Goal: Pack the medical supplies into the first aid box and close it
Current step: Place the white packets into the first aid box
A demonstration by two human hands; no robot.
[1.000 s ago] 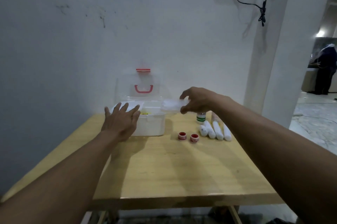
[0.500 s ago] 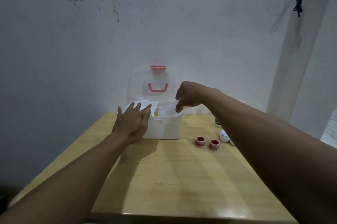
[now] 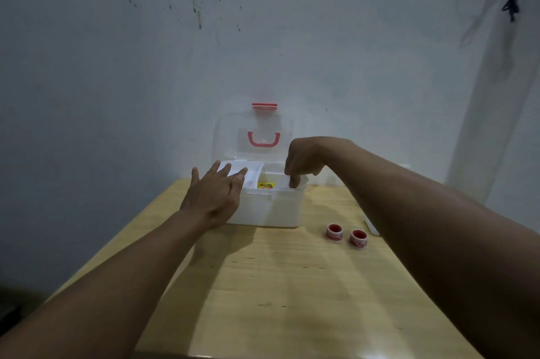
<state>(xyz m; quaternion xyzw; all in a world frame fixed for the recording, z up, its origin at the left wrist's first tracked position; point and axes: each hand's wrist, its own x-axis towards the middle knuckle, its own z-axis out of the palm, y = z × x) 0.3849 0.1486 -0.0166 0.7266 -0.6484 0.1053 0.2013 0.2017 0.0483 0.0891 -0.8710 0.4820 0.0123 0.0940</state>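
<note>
Tape rolls [image 3: 346, 236] lie just right of the box [image 3: 264, 208], nearer your right hand [image 3: 302, 161], fingers dipped inside, possibly empty; left hand [image 3: 214, 196] flat, spread on the box's edge.

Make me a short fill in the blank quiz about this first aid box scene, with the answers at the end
1. The clear lid of the first aid box stands ____.
2. The number of red tape rolls lying on the wooden table is ____.
3. The left hand rests on the box's front left corner with its fingers ____.
4. The right hand points its fingertips down into the ____.

Answers: open; two; spread flat; box
</note>
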